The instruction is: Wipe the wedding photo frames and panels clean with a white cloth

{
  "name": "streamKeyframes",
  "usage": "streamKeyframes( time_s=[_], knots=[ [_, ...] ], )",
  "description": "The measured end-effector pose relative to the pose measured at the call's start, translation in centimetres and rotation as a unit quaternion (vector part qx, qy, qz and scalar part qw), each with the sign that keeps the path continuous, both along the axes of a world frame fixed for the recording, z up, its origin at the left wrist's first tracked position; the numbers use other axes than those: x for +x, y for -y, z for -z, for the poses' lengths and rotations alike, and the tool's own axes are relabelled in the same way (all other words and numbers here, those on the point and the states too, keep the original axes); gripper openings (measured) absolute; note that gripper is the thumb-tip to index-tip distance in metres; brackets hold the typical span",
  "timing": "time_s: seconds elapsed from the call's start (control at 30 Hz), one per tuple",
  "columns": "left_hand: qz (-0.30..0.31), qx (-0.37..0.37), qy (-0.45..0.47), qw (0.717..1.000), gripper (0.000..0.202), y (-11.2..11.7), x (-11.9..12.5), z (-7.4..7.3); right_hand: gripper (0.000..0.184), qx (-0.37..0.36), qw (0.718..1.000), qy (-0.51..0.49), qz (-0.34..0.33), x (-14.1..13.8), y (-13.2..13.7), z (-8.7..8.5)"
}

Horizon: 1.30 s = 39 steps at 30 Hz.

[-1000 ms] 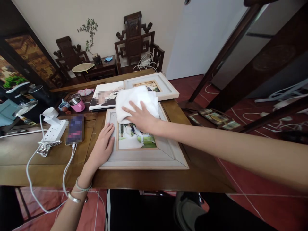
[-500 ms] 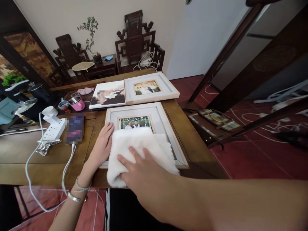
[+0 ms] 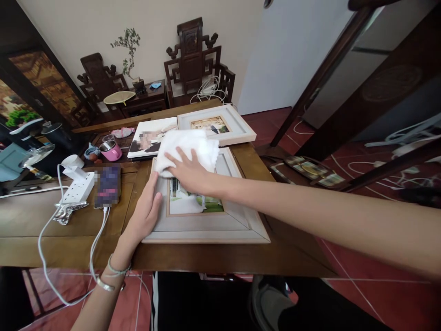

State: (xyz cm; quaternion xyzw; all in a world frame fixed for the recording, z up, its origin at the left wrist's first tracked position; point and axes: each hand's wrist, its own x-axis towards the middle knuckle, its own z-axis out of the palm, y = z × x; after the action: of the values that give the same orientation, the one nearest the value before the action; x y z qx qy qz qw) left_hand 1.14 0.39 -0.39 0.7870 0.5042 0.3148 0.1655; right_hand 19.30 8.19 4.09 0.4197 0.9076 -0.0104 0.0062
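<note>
A picture frame (image 3: 203, 235) with a pale wooden border lies flat near the table's front edge. Its photo (image 3: 215, 205) shows only in the lower part. Across the frame's far side lies a fluffy white cloth (image 3: 191, 139), which also overlaps the print and frame behind. My right hand (image 3: 189, 171) presses on the cloth with fingers spread over it; the thumb side is partly hidden by a fold. At the frame's left border, my left hand (image 3: 146, 209) rests with fingers stretched along the edge and thumb apart.
Behind lie a second picture frame (image 3: 243, 130) and a photo print (image 3: 143, 131). To the left are a phone (image 3: 108, 184) on a cable, a white power strip (image 3: 78, 187) and a pink mug (image 3: 113, 151). Dark wooden beams (image 3: 310, 96) stand at right.
My right hand has slid the cloth away from me to the frame's far side, uncovering the near part. My left hand stays at the left border, its thumb now visibly apart.
</note>
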Motion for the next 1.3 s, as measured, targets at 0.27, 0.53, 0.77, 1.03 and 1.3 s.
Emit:
streamKeyframes(
  time_s=[0.27,0.53,0.77,1.03,1.3],
  knots=[
    [0.014,0.003,0.05,0.999,0.067,0.2,-0.4,0.1,0.045,-0.064,0.995,0.01,-0.079,-1.1,4.6,-0.1],
    [0.001,-0.045,0.035,0.998,0.074,0.1,-0.4,-0.3,0.075,-0.172,0.966,0.074,-0.179,2.3,11.8,-2.7],
    [0.0,-0.048,-0.022,0.999,0.058,-0.2,-0.3,0.2,0.06,-0.16,0.979,0.111,-0.064,4.2,8.8,-2.8],
    [-0.002,-0.047,-0.039,0.998,0.054,-0.2,-0.1,0.1,0.062,0.019,0.996,0.091,0.019,3.1,-0.7,-0.1],
    [0.011,-0.016,-0.052,0.998,0.049,-0.6,-0.4,0.7,0.056,-0.096,0.993,0.049,-0.049,2.3,6.4,-1.0]
  ],
)
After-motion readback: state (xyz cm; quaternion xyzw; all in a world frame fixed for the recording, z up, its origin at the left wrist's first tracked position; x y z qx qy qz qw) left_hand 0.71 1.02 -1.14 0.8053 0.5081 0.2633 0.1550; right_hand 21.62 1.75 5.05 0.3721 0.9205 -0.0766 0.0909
